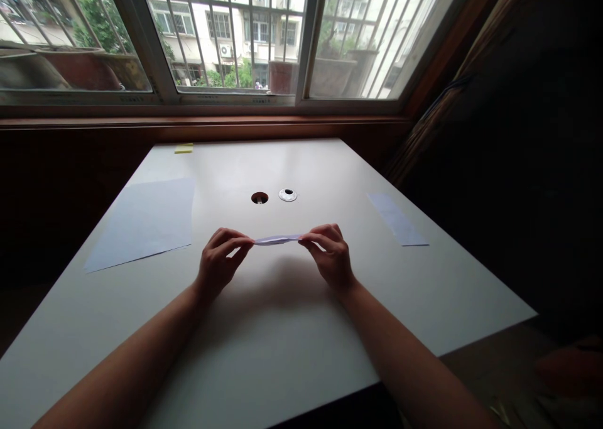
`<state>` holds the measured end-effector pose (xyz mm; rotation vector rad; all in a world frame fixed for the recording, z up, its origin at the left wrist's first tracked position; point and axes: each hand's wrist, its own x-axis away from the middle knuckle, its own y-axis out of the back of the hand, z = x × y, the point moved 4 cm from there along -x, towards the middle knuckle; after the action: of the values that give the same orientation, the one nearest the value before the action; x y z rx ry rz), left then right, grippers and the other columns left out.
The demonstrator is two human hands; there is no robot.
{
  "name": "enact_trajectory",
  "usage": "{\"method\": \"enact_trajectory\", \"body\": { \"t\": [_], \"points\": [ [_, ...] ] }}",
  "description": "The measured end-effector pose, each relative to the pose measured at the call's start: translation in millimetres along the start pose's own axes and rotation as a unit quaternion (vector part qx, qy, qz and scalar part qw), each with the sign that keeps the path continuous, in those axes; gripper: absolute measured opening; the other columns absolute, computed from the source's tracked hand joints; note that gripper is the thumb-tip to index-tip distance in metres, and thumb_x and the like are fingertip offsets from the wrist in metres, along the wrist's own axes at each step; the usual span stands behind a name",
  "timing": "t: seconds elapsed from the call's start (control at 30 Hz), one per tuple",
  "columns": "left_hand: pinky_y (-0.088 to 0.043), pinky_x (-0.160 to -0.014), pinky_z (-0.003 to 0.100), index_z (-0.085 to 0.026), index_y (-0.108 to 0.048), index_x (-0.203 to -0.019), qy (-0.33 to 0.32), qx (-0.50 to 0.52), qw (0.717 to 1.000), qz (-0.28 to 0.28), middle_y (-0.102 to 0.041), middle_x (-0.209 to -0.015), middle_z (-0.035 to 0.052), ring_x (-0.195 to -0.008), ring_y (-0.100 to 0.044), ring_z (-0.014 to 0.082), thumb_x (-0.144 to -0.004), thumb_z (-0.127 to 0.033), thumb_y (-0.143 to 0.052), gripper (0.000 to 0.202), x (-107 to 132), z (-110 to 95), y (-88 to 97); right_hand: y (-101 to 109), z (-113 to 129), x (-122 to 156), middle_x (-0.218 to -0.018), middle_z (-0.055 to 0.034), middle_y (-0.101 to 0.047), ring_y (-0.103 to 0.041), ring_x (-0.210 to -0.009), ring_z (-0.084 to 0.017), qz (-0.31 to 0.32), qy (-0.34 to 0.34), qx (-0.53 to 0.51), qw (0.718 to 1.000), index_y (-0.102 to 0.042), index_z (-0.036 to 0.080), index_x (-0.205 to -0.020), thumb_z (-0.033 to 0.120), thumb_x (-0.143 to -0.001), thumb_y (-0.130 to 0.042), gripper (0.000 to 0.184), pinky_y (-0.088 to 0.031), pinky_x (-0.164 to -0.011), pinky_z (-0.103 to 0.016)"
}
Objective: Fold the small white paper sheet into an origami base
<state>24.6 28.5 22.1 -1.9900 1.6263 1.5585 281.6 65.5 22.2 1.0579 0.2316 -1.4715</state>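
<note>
A narrow piece of folded white paper (277, 240) is stretched level between my two hands, above the middle of the table. My left hand (222, 258) pinches its left end between thumb and fingers. At the other end, my right hand (330, 252) grips it the same way. The layers of the paper part slightly along its length. Both fingertips hide the paper's ends. A soft shadow falls on the tabletop below the hands.
On the white table (282, 353) a large paper sheet (146, 222) lies at left and a paper strip (398, 220) at right. Beyond my hands are a round hole (259, 198) and a ring-shaped cover (287, 195). Yellow sticky notes (183, 148) lie near the far edge, below a barred window.
</note>
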Motion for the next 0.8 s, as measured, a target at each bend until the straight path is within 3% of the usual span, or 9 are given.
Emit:
{"method": "enact_trajectory", "body": {
  "t": [0.37,0.67,0.8],
  "points": [
    [-0.056,-0.073,0.03,-0.021,-0.072,-0.095,0.046,0.048,0.998,0.007,-0.064,-0.091,0.0055,-0.084,-0.063,0.0157,-0.089,-0.019,-0.067,0.008,0,7,-1.7,-9,-8,1,-0.093,-0.0047,-0.066,-0.059,-0.091,-0.021,0.019,-0.026,-0.018,0.999,-0.074,0.026,-0.094,0.026,-0.091,-0.065,0.009,-0.052,-0.085,-0.04],
    [-0.053,-0.068,0.027,-0.018,-0.071,-0.091,0.203,0.17,0.964,-0.004,-0.062,-0.088,0.0051,-0.078,-0.062,0.0151,-0.089,-0.034,-0.067,0.016,1,32,-3.2,-23,-22,-4,-0.101,-0.007,-0.065,-0.064,-0.096,-0.019,0.086,-0.088,-0.117,0.986,-0.07,0.021,-0.102,0.035,-0.095,-0.059,0.019,-0.055,-0.084,-0.034],
    [-0.051,-0.067,0.027,-0.017,-0.069,-0.089,0.282,0.217,0.934,0.008,-0.061,-0.078,0.0025,-0.07,-0.06,0.0143,-0.087,-0.04,-0.068,0.023,4,43,-7.1,-33,-35,-4,-0.089,-0.0052,-0.067,-0.066,-0.073,-0.016,0.125,-0.135,-0.148,0.972,-0.07,0.02,-0.1,0.042,-0.094,-0.058,0.026,-0.055,-0.069,-0.03]
  ]
}}
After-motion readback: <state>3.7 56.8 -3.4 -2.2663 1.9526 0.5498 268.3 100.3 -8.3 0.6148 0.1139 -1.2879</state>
